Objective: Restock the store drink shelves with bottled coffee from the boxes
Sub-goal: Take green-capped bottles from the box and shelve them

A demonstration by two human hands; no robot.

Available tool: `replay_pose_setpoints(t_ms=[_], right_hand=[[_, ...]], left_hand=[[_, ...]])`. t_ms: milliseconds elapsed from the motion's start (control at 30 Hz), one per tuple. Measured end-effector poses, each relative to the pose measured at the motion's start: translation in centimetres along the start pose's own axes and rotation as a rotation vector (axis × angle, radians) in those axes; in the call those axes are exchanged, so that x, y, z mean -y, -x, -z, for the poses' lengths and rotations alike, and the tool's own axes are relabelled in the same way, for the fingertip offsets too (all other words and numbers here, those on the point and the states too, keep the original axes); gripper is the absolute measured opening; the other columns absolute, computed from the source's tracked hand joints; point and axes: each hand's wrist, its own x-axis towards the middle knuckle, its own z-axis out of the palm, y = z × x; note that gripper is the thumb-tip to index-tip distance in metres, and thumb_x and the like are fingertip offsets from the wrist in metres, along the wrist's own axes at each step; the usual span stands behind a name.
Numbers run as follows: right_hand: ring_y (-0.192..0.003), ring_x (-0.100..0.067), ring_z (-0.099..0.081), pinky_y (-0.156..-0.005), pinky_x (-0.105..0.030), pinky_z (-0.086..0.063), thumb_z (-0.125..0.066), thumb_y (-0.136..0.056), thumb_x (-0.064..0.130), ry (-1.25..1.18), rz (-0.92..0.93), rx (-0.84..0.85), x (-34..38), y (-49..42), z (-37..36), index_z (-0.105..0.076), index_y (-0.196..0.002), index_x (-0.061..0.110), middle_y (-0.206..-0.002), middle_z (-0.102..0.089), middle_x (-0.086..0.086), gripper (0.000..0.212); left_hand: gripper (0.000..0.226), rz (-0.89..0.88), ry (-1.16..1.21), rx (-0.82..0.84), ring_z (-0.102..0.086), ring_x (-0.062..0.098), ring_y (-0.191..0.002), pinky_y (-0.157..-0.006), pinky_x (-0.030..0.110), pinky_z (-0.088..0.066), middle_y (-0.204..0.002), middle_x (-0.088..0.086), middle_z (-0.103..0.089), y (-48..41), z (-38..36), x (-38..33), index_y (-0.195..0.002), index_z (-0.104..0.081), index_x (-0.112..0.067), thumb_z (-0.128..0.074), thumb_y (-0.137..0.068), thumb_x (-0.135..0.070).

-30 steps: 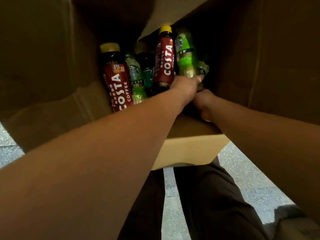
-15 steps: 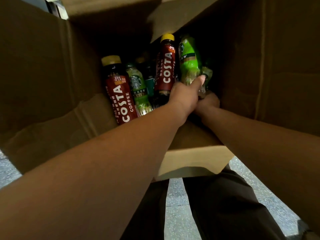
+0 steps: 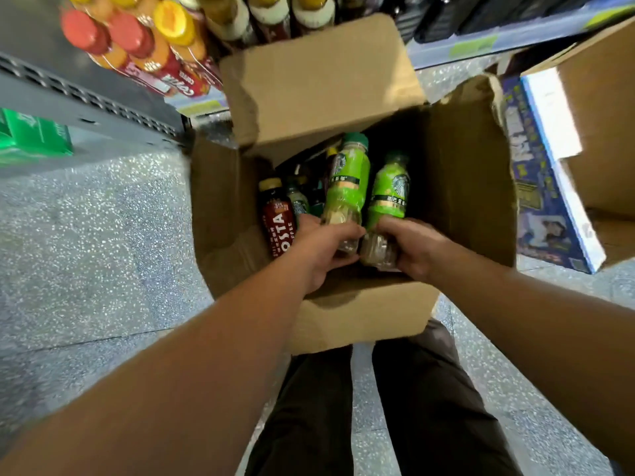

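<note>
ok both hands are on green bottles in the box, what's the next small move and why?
Probably lift both straight up and out of the box. The left hand grips the base of the left green bottle, and the right hand grips the right green bottle. Nothing visibly covers them.

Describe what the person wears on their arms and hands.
The left forearm and right forearm are bare, with no sleeves in view. The left hand and right hand show no gloves, watch, bands or rings. Dark trousers show below.
</note>
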Motion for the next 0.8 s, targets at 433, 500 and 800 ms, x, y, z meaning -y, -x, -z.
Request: replay_pose_setpoints(t_ms=[433,500,800], right_hand=[[-0.081,-0.031,-0.062,-0.065,-0.04,-0.058,-0.06,-0.073,0.003,-0.088,0.26,0.114,3.5,16.2,-2.0,-0.055,-0.125,-0.001,-0.107,-0.061,-0.022,0.052],[-0.089,-0.035,-0.063,-0.079,-0.049,-0.053,-0.064,-0.069,0.003,-0.047,0.3,0.108,3.9,18.3,-1.7,-0.058,-0.121,-0.001,-0.111,-0.064,-0.023,0.052],[-0.065,-0.02,-0.069,-0.064,-0.036,-0.057,-0.054,-0.088,0.002,0.169,0.467,0.14,5.2,30.4,0.0,-0.065,-0.093,0.012,-0.076,-0.073,-0.006,0.015]], left_hand=[[0.048,-0.292,-0.135,0.046,-0.063,0.027,-0.103,-0.091,0.047,-0.052,-0.115,0.007,-0.062,13.5,-0.2,-4.5,-0.111,-0.05,-0.026,-0.064,-0.073,-0.053],[0.028,-0.298,-0.065,0.073,-0.063,0.022,-0.091,-0.081,0.039,-0.055,-0.105,0.005,-0.061,15.6,-0.2,-4.6,-0.104,-0.048,-0.022,-0.066,-0.085,-0.034],[0.054,-0.474,0.11,0.143,-0.064,0.024,-0.085,-0.071,0.035,-0.051,-0.104,0.009,-0.066,26.9,-1.3,-5.2,-0.121,-0.053,-0.01,-0.074,-0.071,-0.011]])
